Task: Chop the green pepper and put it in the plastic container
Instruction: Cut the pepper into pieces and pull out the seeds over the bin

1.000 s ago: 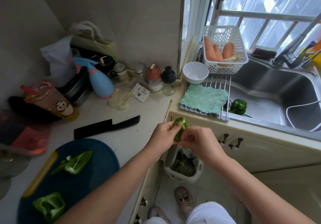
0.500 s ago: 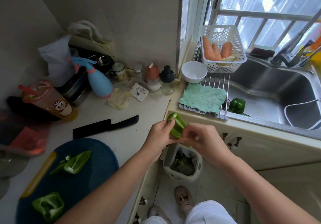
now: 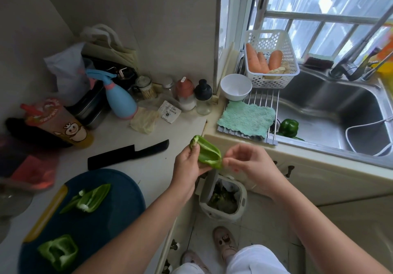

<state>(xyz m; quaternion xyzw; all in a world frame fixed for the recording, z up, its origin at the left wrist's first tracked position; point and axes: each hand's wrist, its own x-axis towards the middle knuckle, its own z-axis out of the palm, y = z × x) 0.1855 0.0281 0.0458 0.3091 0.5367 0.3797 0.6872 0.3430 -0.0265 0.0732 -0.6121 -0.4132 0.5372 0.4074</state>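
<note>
My left hand [image 3: 188, 164] holds a green pepper piece [image 3: 207, 153] over the counter's edge, hollow side up. My right hand [image 3: 247, 163] pinches at the piece's right end with thumb and fingertips. Two more pepper pieces lie on the dark blue cutting board [image 3: 119, 214]: a long one [image 3: 89, 199] near its middle and a chunky one [image 3: 58, 252] at its near edge. A black knife [image 3: 127, 154] rests on the counter behind the board. A whole green pepper [image 3: 288, 127] sits in the sink. I see no plastic container that I can identify for the pieces.
A small bin [image 3: 223, 199] with scraps stands on the floor below my hands. A white basket [image 3: 272, 65] of carrots, a white bowl [image 3: 236, 86] and a green cloth [image 3: 246, 118] sit by the sink. Bottles, a spray bottle [image 3: 120, 101] and a cup [image 3: 57, 122] crowd the counter's back.
Both hands have shifted a little left, from above the bin toward the counter edge. The pepper piece has been turned to lie flatter, hollow side up, and my right hand's fingers have loosened.
</note>
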